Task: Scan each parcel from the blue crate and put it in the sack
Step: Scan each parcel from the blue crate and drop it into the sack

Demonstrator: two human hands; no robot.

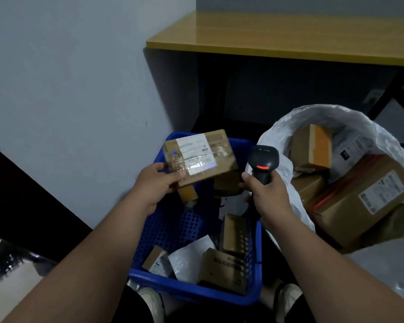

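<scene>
Step in hand: scanning. The left hand (158,183) grips 1 parcel (200,157) by its near-left corner, label up, above the crate (173,229). The right hand (264,192) is closed round the scanner (264,163) — red light on, just beside the parcel. Next move, as judged: carry the parcel right and release it inside the sack (289,122) — several parcels remain in the crate.

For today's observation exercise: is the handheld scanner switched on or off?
On: the scanner shows a glowing red light, and bluish light falls on the parcel label.
</scene>
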